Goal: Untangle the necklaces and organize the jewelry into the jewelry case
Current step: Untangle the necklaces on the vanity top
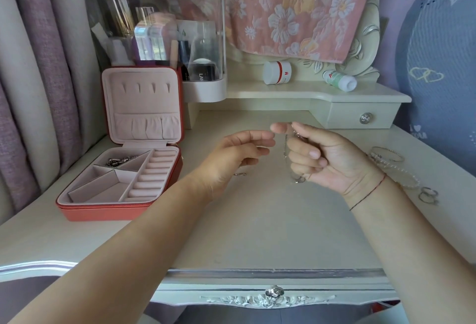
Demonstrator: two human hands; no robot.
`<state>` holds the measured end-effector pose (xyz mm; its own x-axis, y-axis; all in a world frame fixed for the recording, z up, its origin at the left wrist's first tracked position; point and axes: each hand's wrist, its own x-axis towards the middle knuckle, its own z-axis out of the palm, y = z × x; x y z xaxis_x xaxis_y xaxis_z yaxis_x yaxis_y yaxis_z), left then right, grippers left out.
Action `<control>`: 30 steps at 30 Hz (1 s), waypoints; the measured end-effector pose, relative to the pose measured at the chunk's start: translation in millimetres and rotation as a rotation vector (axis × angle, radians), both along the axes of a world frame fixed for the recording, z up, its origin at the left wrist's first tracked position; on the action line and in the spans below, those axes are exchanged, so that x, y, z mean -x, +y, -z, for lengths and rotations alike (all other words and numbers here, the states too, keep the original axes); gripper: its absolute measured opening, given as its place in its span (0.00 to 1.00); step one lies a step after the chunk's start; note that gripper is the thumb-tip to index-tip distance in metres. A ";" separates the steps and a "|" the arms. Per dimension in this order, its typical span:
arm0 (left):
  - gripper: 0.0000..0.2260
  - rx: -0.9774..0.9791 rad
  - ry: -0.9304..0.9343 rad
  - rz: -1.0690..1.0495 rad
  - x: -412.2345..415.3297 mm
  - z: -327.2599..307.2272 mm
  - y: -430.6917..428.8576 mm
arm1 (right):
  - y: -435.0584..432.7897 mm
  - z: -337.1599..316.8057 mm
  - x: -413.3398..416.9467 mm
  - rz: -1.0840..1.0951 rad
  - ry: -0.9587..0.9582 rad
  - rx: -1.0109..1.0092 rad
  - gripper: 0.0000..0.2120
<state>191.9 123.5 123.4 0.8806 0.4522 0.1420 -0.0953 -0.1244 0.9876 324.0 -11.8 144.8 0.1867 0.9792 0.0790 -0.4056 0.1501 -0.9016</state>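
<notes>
The jewelry case (121, 195) sits open at the left of the tabletop (257, 233), with some pieces (119, 162) in its rear left compartment. My left hand (231, 159) and right hand (327, 159) hover over the middle, a necklace (286, 153) hanging from the right. Bracelets (394, 166) and rings (428, 195) lie to the right; a jar (277, 72) stands on the shelf (309, 93) behind

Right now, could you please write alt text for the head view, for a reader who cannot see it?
A right hand holds a thin silver chain above a dressing table, the left hand open beside it. An open red jewelry case sits on the left; bracelets and rings lie on the right.
</notes>
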 end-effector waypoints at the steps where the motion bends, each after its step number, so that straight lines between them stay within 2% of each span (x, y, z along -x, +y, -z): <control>1: 0.19 0.002 -0.010 0.040 0.0 -0.5 -0.4 | -0.2 0.7 0.0 -0.042 -0.002 0.022 0.17; 5: 0.15 -0.066 -0.037 0.191 0.2 2.6 -3.0 | 0.1 2.8 -1.7 -0.222 -0.013 0.062 0.15; 7: 0.13 -0.053 -0.032 0.190 0.7 2.7 -3.9 | 1.2 3.8 -2.9 -0.262 -0.010 0.071 0.16; 9: 0.15 0.001 -0.030 0.174 1.1 1.1 -4.3 | 1.4 3.8 -2.8 -0.247 -0.016 0.073 0.15; 11: 0.15 0.054 -0.040 0.142 1.8 -1.4 -4.3 | 1.8 3.0 -1.7 -0.176 -0.028 0.082 0.13; 14: 0.03 0.158 -0.076 0.074 2.0 -5.0 -0.7 | 3.7 2.0 -0.7 0.009 -0.016 0.094 0.10; 20: 0.09 0.491 -0.208 0.012 4.5 -11.4 8.6 | 5.3 3.1 -8.6 0.357 0.049 0.095 0.07; 24: 0.08 0.552 -0.217 0.006 4.3 -11.1 12.2 | 7.3 4.2 -11.3 0.486 0.087 0.047 0.06; 30: 0.07 0.518 -0.179 0.032 3.3 -10.3 11.0 | 7.3 2.9 -11.9 0.489 0.123 -0.030 0.06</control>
